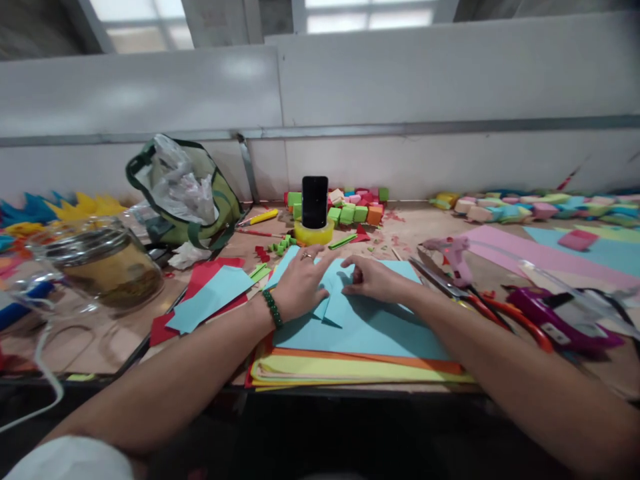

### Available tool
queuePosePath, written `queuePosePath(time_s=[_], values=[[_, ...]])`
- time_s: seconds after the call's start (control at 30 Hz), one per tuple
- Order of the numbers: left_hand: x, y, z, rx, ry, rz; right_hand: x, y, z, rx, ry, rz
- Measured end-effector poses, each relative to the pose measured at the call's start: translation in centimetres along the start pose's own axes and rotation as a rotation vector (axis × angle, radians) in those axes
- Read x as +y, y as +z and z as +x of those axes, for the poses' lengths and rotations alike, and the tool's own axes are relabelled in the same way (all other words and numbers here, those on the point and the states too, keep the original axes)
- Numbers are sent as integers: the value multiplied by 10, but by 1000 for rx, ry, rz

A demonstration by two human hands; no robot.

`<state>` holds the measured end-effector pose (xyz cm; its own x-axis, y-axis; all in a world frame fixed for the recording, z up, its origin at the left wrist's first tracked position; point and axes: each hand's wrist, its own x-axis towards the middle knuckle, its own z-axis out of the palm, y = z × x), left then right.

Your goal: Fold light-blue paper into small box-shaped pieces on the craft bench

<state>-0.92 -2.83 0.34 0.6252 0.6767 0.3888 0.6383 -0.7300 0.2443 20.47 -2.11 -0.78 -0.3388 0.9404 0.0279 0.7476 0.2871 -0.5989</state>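
Both hands work over a folded piece of light blue paper [327, 308], which rests on a stack of coloured sheets topped with blue [390, 330]. My left hand [301, 280], wearing a ring and a green bead bracelet [273, 309], lies over the folded piece with fingers stretched out and thumb apart. Opposite it, my right hand [373, 277] has curled fingers, the tips closed at the blue paper's right edge. Part of the fold is hidden beneath the hands. Blue cut pieces [210, 300] lie on red paper [197, 277] left of the stack.
Scissors [445, 280], a pink glue gun [456, 259] and a purple tool [555, 320] lie right. A phone [315, 202] stands in a yellow tape roll [313, 232] before coloured paper cubes [357, 212]. Left are a glass jar [105, 267], bag [220, 207] and cutter [263, 217].
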Motion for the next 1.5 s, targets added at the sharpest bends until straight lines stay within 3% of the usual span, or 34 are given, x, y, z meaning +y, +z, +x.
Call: queuePosePath(time_s=[0.03,0.1,0.17,0.23,0.33,0.67,0.83,1.1,1.3,1.5], values=[[3,-3,-2,-52,123,66,0,-1,1,-11,2,-8],[10,-11,-5,-263,340,103,-2,-3,2,-58,-8,-17],[15,-17,-10,-399,426,108,-6,-7,3,-132,-28,-21],[20,-23,-15,-432,429,119,-10,-11,3,-200,-26,-75],[28,-26,-23,-442,411,124,-16,-16,1,-238,31,-190],[53,-13,-42,-393,268,218,-6,-26,13,-394,172,-99],[56,-5,-50,-337,321,287,-18,-30,14,-440,172,-132],[69,-18,-56,-447,279,327,-27,-30,17,-465,228,-112],[72,-13,-72,-349,153,228,-34,-32,20,-474,225,-137],[74,-16,-73,-280,88,160,-35,-24,42,-474,285,-237]])
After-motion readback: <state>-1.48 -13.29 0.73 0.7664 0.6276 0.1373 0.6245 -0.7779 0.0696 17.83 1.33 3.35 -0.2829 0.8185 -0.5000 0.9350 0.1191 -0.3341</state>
